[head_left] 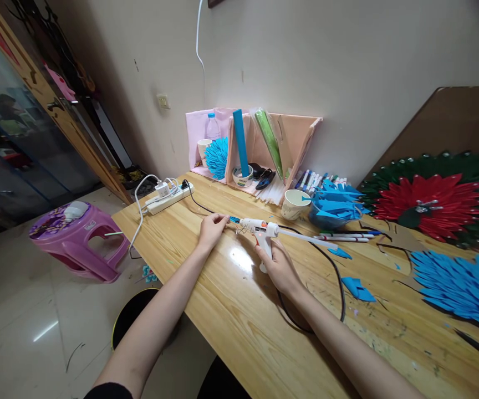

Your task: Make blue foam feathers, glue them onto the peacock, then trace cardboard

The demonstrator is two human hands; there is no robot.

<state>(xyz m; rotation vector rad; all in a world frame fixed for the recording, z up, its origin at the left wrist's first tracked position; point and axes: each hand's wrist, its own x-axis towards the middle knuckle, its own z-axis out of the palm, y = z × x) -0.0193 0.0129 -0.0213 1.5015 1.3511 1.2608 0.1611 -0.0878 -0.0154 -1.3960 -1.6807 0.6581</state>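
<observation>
My right hand (281, 267) is wrapped round the grip of a white hot glue gun (258, 227), whose nozzle points left. A long translucent glue stick (306, 238) sticks out of its back end. Just left of the nozzle, my left hand (213, 229) pinches a small blue petal-like piece (234, 220) between its fingertips. The nozzle is at or very near this piece; I cannot tell whether they touch. The gun's black cord (341, 282) loops over the table on the right.
A power strip (168, 198) lies at the left table edge. Behind stand a pink divided box (316, 124), a paper cup (295, 205) and a bowl of blue pieces (335, 216). Blue petal work (464, 282) and a red-green flower (431, 208) lie right. A pink stool (81, 252) stands left.
</observation>
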